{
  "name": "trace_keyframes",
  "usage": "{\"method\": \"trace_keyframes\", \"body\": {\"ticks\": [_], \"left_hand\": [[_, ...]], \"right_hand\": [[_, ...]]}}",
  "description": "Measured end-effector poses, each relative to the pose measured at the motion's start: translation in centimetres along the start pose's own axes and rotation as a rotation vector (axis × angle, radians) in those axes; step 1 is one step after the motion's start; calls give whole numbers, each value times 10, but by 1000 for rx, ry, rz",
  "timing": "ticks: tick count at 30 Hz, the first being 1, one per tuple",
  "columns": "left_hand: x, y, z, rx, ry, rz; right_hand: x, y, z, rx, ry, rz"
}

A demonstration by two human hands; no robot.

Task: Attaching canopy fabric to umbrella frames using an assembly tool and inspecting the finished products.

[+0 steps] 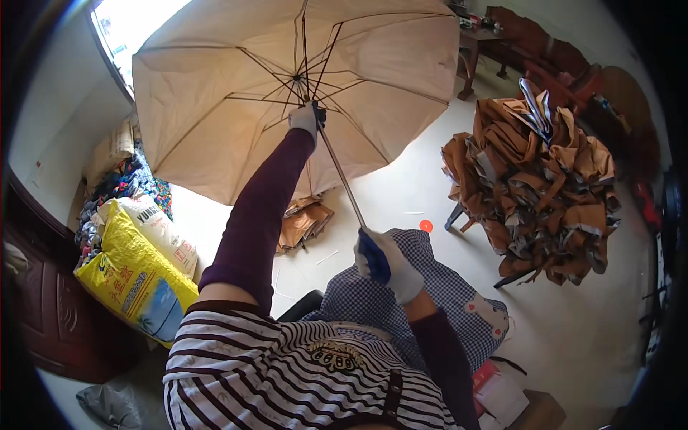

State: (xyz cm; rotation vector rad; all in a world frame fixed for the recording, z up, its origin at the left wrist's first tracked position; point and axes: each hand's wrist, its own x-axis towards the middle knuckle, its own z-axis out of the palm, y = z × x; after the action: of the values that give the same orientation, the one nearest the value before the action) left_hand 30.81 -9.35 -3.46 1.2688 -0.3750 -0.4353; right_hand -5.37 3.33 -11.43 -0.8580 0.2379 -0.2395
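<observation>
A large beige umbrella [201,136] is spread wide before me, its underside and dark ribs facing me. My left hand [306,119], in a white and dark-blue work glove, is closed around the upper shaft close below the hub. The thin metal shaft [341,170] slants down and right toward my lap. Around its lower end my right hand [387,265], gloved the same way, is closed; whatever handle sits there is hidden by the fingers. A blue-and-white checked cloth [444,294] covers my lap beneath the right hand.
At right, a big heap of folded brown umbrellas [545,193] rests on a dark-legged support. More folded brown fabric [304,223] lies on the floor beyond my knees. Yellow sack [136,276] and white sack [161,229] stand at left. A red-and-white box [498,394] is at lower right.
</observation>
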Motion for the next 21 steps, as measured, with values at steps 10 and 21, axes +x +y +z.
{"method": "trace_keyframes", "body": {"ticks": [10, 21], "left_hand": [[50, 45, -15, -48, -104, 157], [62, 100, 34, 9, -208, 186]], "right_hand": [[-53, 22, 38, -48, -51, -218], [-78, 3, 60, -570, -14, -703]]}}
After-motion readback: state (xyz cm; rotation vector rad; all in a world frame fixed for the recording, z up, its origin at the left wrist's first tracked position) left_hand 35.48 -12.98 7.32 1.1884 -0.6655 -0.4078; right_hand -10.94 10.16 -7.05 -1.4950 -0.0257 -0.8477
